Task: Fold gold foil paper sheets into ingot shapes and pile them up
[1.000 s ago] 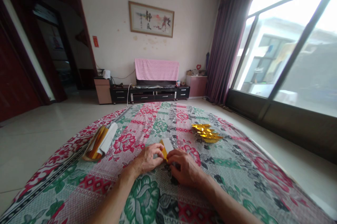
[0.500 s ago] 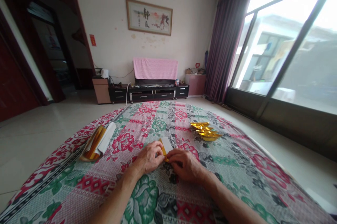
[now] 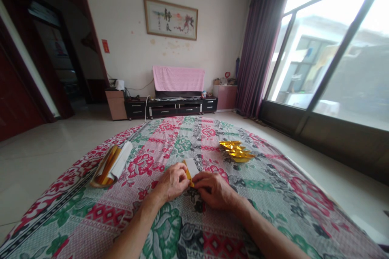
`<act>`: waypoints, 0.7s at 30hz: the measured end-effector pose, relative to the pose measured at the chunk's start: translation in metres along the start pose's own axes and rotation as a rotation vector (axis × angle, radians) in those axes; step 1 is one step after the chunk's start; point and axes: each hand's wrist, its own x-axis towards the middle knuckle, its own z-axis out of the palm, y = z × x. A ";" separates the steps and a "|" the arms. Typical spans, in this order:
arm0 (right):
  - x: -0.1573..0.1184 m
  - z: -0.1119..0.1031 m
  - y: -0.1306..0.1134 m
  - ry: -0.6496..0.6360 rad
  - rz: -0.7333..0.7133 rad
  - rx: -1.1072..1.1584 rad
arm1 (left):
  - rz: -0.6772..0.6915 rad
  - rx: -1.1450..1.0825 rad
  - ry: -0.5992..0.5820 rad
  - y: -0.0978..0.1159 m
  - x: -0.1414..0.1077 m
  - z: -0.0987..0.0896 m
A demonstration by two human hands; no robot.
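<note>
A small sheet of gold foil paper (image 3: pixel 191 166) lies on the tablecloth in front of me, white side up, with a gold strip folded along its left edge. My left hand (image 3: pixel 174 180) pinches that gold strip from the left, fingers curled. At the lower right corner of the sheet, my right hand (image 3: pixel 214 189) has its thumb and fingers closed on the paper. The fingertips partly hide the fold. Beyond my right hand sits a group of shiny folded gold paper ingots (image 3: pixel 237 152), lined up close together.
To the left lies a curled stack of gold and white paper sheets (image 3: pixel 111 165). A flowered tablecloth (image 3: pixel 170 230) covers the round table. Farther back stand a low black TV cabinet (image 3: pixel 176 110) and a television under a pink cloth (image 3: pixel 178 78). A large window is on the right.
The view has shifted very slightly. Both hands stay at the paper in nearly the same pose, and the sheet looks the same.
</note>
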 end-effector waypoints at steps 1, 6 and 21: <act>0.000 0.000 0.000 -0.003 -0.004 0.001 | 0.000 -0.005 -0.002 0.000 0.000 0.000; 0.001 -0.001 0.000 -0.005 0.005 -0.008 | 0.005 -0.023 -0.016 -0.001 -0.001 -0.001; 0.000 0.001 0.001 0.015 0.004 0.002 | 0.010 0.046 0.029 0.002 0.000 0.003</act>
